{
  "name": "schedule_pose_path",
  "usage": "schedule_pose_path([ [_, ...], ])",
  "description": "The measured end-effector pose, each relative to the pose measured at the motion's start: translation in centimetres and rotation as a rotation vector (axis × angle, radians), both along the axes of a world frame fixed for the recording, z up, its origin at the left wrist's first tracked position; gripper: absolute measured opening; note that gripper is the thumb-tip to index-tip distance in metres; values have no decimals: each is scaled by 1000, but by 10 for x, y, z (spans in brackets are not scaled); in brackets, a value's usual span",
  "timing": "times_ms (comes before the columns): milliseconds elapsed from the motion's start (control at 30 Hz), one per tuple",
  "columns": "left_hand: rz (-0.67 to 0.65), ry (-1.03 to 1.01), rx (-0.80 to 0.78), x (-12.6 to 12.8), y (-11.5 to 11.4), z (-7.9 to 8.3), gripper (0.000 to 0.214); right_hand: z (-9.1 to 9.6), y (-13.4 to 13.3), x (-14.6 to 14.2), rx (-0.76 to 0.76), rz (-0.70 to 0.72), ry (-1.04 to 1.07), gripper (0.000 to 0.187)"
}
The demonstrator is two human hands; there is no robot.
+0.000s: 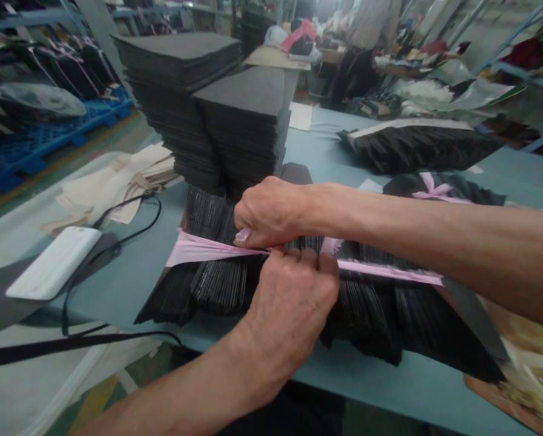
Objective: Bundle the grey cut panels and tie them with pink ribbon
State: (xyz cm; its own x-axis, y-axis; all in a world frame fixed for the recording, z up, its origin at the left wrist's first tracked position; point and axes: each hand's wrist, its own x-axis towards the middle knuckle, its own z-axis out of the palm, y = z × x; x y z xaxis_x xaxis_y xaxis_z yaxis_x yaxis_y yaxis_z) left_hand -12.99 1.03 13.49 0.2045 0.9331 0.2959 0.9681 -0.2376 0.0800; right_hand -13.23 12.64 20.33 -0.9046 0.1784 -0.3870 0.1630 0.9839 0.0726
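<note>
A pink cloth strip (203, 249) runs around a row of dark, thin sheets (219, 284) standing on edge on the table. My right hand (271, 212) reaches across from the right, closed in a fist, with a pink end sticking out by its thumb. Just below it, my left hand (296, 290) is closed over the strip at the middle of the row, knuckles up. Between the hands the strip is bunched and pulled taut on the left; exactly how it crosses there is hidden by the fingers. Farther right, the pink band (389, 270) lies flat across more sheets.
Tall stacks of dark sheets (248, 121) stand behind my hands. Another bundle (425, 145) lies at the back right, and a pink-tied one (439, 188) sits nearer. A white power bank-like box (53, 263) with a black cable is at left, near beige pieces (121, 181). A person (366, 48) stands beyond.
</note>
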Motion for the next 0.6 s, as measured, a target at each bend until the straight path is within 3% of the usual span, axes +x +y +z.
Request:
schedule_pose_path([
  [233,11,-40,-139,0,2,5,25,15,-16,0,-26,-122,-12,38],
  [500,55,15,-193,4,8,13,16,14,-25,-1,-63,-154,99,30],
  [600,101,54,-231,8,11,14,19,14,-28,0,-21,-120,41,23],
])
